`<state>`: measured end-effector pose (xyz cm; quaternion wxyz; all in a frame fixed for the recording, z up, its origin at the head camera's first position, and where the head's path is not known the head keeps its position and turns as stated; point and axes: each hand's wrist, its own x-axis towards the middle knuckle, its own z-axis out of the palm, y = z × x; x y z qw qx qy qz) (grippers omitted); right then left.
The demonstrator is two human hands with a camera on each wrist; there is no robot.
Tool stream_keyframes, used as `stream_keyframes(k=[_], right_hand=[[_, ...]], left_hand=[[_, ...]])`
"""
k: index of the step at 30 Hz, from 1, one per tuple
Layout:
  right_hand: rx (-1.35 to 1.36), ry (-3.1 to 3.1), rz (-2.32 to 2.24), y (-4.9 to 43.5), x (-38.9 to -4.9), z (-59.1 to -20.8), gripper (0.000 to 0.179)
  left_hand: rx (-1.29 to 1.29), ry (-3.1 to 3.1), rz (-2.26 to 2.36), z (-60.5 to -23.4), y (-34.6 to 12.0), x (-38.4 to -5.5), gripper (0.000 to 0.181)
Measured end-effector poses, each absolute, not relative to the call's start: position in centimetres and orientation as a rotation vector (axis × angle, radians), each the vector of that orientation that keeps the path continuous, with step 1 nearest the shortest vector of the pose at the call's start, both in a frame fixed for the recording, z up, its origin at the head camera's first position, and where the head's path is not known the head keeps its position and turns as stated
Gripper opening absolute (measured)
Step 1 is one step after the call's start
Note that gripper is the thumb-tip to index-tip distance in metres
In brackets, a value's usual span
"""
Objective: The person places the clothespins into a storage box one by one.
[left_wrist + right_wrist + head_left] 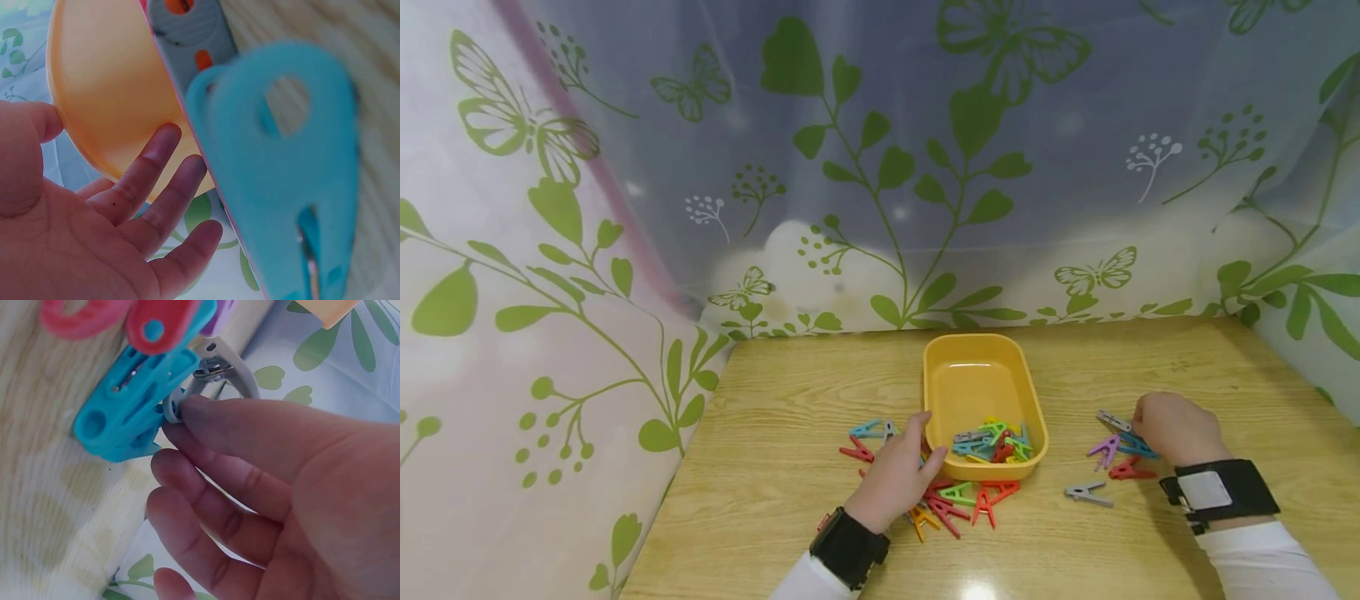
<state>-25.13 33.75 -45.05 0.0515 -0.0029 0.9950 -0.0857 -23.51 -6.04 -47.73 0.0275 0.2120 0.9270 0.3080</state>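
Observation:
A yellow plastic bin (977, 379) holds several small colored clothespins (1000, 442) at its near end. My left hand (891, 471) is at the bin's near left corner, fingers extended and touching its wall. Beneath and around that hand lies a pile of loose clothespins (947, 508); a blue one (281, 156) looms large in the left wrist view. On the right, my right hand (1176, 429) pinches the end of a grey clothespin (219, 369) between thumb and index finger. Beside it lie a blue clothespin (137, 394), a red one (1131, 468) and a purple one (1105, 452).
Another grey clothespin (1088, 493) lies apart, nearer the front of the wooden table (805, 367). A patterned curtain with green leaves and butterflies (880, 167) hangs along the back and sides of the table.

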Motion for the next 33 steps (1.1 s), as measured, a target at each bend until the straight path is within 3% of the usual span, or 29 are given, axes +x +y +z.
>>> stream_keyframes(k=[10, 14, 33], right_hand=[[-0.075, 3.146, -0.321, 33.7, -24.9, -45.5, 0.022], [-0.108, 3.268, -0.356, 32.9, -24.7, -44.9, 0.018], [-0.616, 3.563, -0.321, 22.9, -22.0, -43.0, 0.014]], left_hand=[[0.652, 2.852, 0.963, -47.5, -6.1, -23.3, 0.06], [0.655, 2.852, 0.96, -47.5, -6.1, -23.3, 0.06], [0.641, 2.846, 0.939, -47.5, -6.1, -23.4, 0.061]])
